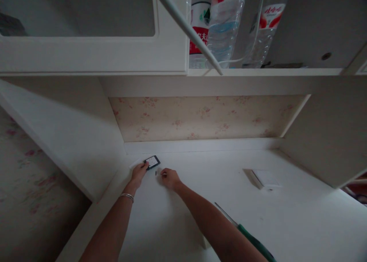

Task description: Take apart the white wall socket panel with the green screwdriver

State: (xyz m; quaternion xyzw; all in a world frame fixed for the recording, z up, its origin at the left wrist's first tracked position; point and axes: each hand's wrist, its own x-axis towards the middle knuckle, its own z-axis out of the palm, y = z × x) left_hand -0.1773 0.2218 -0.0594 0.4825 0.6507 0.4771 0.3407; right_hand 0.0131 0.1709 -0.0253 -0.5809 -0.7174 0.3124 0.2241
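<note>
- Above you, the left bottle's (199,23) red-and-white label seems to read "夫山"; the right bottle's (272,18) writing blurs.
- A green-handled screwdriver (252,238) shows beside your forearm.
- Your right hand (171,179) curls; its hold I cannot tell.
- Your left hand (139,171) grips a dark-rimmed panel (153,161).

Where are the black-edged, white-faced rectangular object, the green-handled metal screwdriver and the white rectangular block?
Black-edged rectangular object (152,162): head view, on the white face.
Green-handled screwdriver (247,235): head view, on the handle.
White block (266,178): head view, on its upper face.
</note>
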